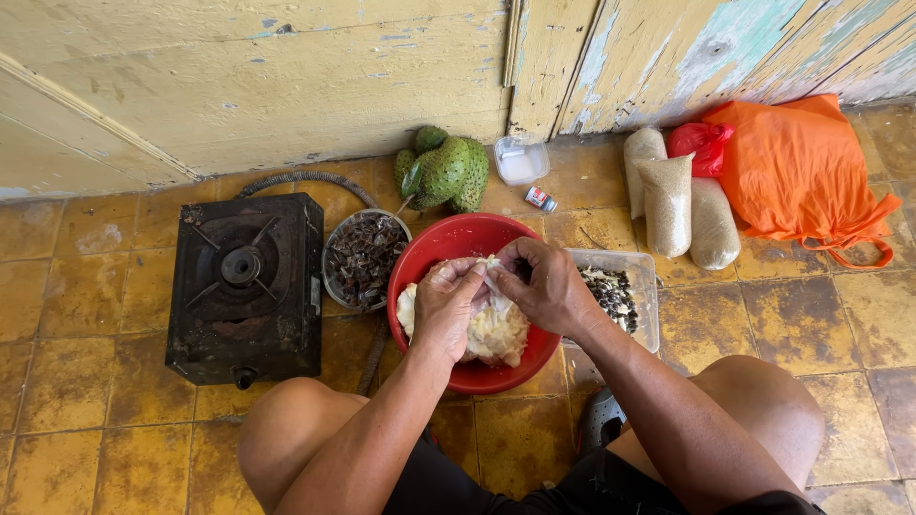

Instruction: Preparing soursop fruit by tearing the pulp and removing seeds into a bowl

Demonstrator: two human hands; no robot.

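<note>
A mound of white, fibrous fruit pulp (496,329) fills the middle of a round red bowl (448,243). The bowl stands upright on the yellow tiled floor.

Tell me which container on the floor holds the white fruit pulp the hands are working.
The round red plastic bowl under both hands. The round metal dish left of it and the clear rectangular tub right of it hold only dark pieces.

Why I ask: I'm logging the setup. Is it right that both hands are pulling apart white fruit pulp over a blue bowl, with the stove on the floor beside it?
Not quite: the head view shows a red bowl, not blue. Both the left hand and right hand work the white pulp over it, stove beside.
</note>
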